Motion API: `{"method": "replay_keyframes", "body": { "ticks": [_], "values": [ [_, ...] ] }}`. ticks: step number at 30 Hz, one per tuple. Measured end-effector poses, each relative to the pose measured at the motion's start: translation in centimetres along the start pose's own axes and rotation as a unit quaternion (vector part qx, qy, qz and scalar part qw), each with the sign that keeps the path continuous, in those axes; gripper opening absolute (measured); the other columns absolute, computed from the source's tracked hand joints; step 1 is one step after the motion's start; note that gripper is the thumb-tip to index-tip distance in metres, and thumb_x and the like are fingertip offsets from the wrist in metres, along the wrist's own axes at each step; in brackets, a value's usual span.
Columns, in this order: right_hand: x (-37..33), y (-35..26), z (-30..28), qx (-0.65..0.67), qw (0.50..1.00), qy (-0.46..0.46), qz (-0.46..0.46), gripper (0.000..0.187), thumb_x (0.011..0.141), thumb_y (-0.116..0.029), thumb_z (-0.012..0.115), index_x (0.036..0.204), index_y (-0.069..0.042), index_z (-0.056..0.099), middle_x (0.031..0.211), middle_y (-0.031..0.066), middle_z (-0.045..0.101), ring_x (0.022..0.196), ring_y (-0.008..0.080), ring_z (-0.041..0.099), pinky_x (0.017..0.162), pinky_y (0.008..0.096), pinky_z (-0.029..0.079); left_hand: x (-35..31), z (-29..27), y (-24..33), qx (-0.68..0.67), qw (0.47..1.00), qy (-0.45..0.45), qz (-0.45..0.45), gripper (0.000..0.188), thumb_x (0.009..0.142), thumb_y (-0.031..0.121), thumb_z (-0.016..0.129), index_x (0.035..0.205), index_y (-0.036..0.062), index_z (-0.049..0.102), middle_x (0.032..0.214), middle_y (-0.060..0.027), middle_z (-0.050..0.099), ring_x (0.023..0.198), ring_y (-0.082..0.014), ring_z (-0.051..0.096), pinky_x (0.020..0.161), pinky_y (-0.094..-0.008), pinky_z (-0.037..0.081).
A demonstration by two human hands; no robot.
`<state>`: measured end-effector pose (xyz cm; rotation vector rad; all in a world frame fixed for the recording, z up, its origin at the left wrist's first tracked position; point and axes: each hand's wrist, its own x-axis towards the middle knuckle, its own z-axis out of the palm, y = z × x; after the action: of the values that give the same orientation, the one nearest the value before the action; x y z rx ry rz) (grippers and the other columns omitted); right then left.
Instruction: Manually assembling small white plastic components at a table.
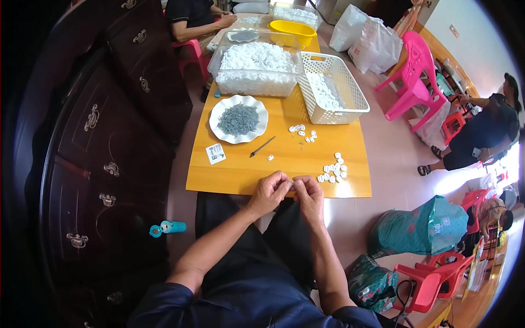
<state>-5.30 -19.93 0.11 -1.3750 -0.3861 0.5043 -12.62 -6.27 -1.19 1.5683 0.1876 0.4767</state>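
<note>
Small pale piece (pixel 292 186) is pinched between the two hands, right where the fingertips meet; mostly covered by fingers, exact shape can't be told. Left hand (pixel 270 190) grasps it with thumb and forefinger, right hand (pixel 309 197) does the same from the other side, other fingers curled in. Grip sits over the near edge of the wooden table (pixel 229 179), wrists out past that edge, forearms above the person's lap.

Just right of the grip: a loose cluster of white pieces (pixel 335 168), near the table's right edge. Ahead and a bit left: one single white piece (pixel 270 157), then a thin dark tool (pixel 262 146) lying slantwise. A strip of bare wood runs between these and the hands, and more wood shows left of the grip out to the corner (most room to move is there). Further left-forward: a printed card (pixel 215 153) near the left edge, and beyond it a scalloped white plate (pixel 264 116) heaped with grey bits (pixel 238 119).

Straight ahead, past the tool: a second small group of white pieces (pixel 301 129). Behind that, a clear bin (pixel 257 87) full of white parts and, on its right, a white basket (pixel 340 116) jutting past the right table edge. Farthest out: yellow basin (pixel 298 28), and a co-worker's hand (pixel 225 21) at the far left side.
</note>
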Motion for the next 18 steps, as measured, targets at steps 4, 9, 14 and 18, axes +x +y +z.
{"method": "replay_keyframes", "body": {
  "ticks": [4, 9, 14, 18],
  "values": [
    [-0.4, 0.1, -0.4, -0.001, 1.000, -0.021, -0.009, 0.016, 0.104, -0.015, 0.061, 0.104, 0.000, 0.067, 0.085, 0.0015, 0.069, 0.068, 0.0061, 0.055, 0.061, 0.0207, 0.046, -0.2, -0.2, -0.1, 0.060, 0.998, -0.002, 0.014, 0.012, 0.097, 0.010, 0.065, 0.091, -0.0008, 0.061, 0.070, -0.0079, 0.062, 0.060, -0.0133, 0.058, 0.056, -0.0299, 0.047],
    [0.1, 0.8, -1.9, 0.016, 0.998, -0.064, 0.013, 0.014, 0.104, -0.014, 0.061, 0.103, -0.002, 0.067, 0.086, 0.0019, 0.071, 0.065, 0.0065, 0.056, 0.060, 0.0207, 0.046, -0.3, 0.1, 0.9, 0.081, 0.996, -0.016, 0.042, 0.015, 0.100, 0.013, 0.062, 0.093, 0.0000, 0.061, 0.074, -0.0058, 0.064, 0.061, -0.0106, 0.059, 0.056, -0.0270, 0.047],
    [-0.3, 0.3, -1.8, 0.102, 0.992, -0.033, 0.072, 0.014, 0.104, -0.019, 0.059, 0.106, -0.006, 0.063, 0.090, 0.0038, 0.073, 0.067, 0.0075, 0.059, 0.062, 0.0209, 0.046, 0.0, 0.0, 1.0, 0.104, 0.994, -0.020, 0.033, 0.018, 0.103, 0.017, 0.061, 0.096, 0.0005, 0.062, 0.077, -0.0027, 0.066, 0.060, -0.0067, 0.057, 0.055, -0.0238, 0.046],
    [-0.5, -0.4, -1.5, 0.115, 0.990, -0.006, 0.087, 0.016, 0.105, -0.023, 0.058, 0.105, -0.008, 0.060, 0.096, 0.0056, 0.074, 0.069, 0.0083, 0.060, 0.065, 0.0212, 0.045, 0.3, 0.0, 1.2, 0.131, 0.990, -0.006, 0.060, 0.015, 0.101, 0.014, 0.062, 0.098, -0.0005, 0.063, 0.078, -0.0040, 0.066, 0.062, -0.0084, 0.058, 0.057, -0.0256, 0.047]
  ]
}}
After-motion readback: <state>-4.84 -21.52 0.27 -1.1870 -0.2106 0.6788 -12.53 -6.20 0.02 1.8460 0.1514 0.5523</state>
